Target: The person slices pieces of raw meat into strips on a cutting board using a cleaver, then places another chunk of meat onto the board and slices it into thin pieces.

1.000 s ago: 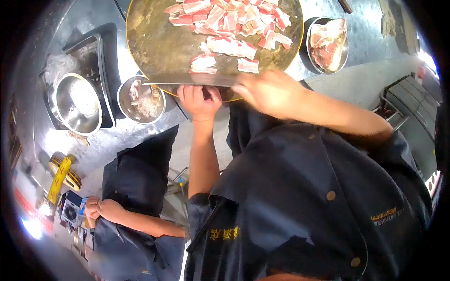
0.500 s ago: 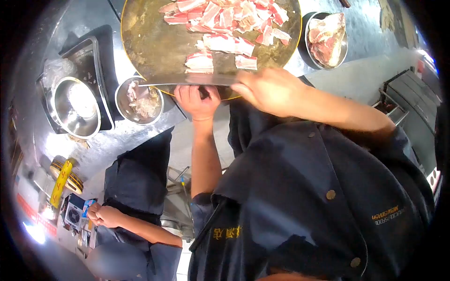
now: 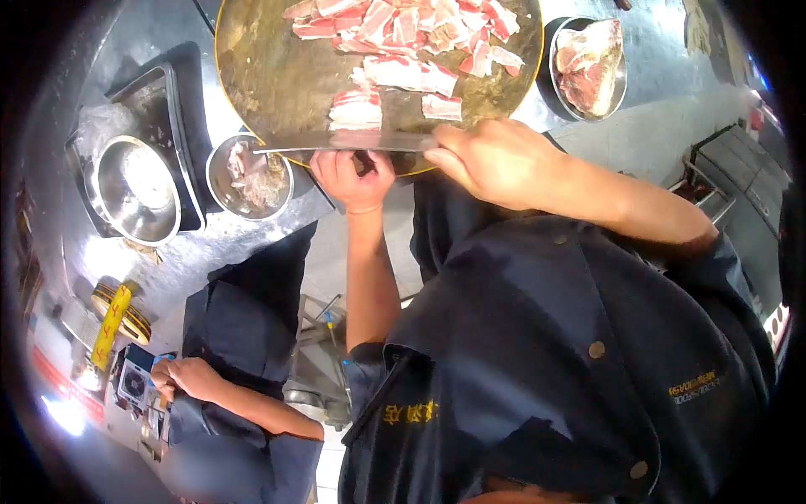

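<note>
My right hand [image 3: 499, 164] is closed round the handle of a cleaver [image 3: 336, 146], whose long blade lies across the near part of a round chopping board [image 3: 269, 84]. Just on my side of the blade, my left hand [image 3: 353, 181] is curled with its fingertips against the board's near edge; whatever it grips is hidden. Directly beyond the blade lie sliced strips of fatty red-and-white meat [image 3: 357, 111], with a small piece [image 3: 442, 107] to their right. Farther back are a longer row of slices [image 3: 411, 74] and a large heap of cut meat [image 3: 403, 25].
A steel bowl of meat scraps [image 3: 252, 181] stands left of the board. Beyond it, a dark tray [image 3: 180, 143] carries a steel bowl [image 3: 138, 193] and a plastic bag [image 3: 105, 126]. A large chunk of meat [image 3: 592, 67] sits in a bowl at right. A co-worker [image 3: 243, 336] stands at left.
The view has shifted slightly. My right hand and the cleaver's handle end sit a little farther right; my left hand stays curled behind the blade. The meat looks unchanged.
</note>
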